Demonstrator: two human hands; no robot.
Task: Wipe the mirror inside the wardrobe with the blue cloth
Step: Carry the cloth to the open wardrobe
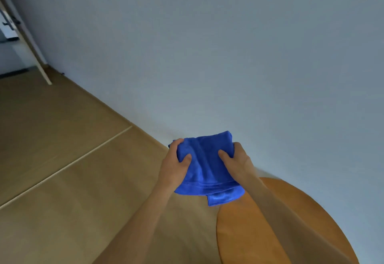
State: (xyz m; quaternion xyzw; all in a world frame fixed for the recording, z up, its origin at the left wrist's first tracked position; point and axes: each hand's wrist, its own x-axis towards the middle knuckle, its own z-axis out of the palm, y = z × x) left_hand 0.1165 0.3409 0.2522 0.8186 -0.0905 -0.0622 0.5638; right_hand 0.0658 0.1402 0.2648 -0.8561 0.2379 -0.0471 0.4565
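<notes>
Forearms (135,222): bare, both reach forward from the bottom edge and meet at the cloth.
Doorway (12,35): far left, well apart from the hands, with a pale frame beside it.
Floor (62,159): wood-toned, crossed by a pale strip.
Left hand (175,166): fingers curled over the cloth's left edge, thumb pressed on top; it grips the cloth.
Blue cloth (205,166): held in the air between the two hands, loosely folded, near the foot of the wall. A lower flap hangs free below the hem.
Right hand (234,164): thumb on top, fingers hidden under the right edge; it grips the cloth too.
Round table (301,232): orange-brown, below the right forearm, its rim near the hanging flap.
Wall (228,55): plain; no mirror or wardrobe is in view.
Risk, fold: the loose flap will likely fall open once one hand lets go, leaving a floppy pad that smears rather than wipes.
Risk, drop: changing to a one-hand hold could let the cloth slip to the floor and pick up grit.
Risk, table: turning away to find the wardrobe could knock the rim with an arm.
</notes>
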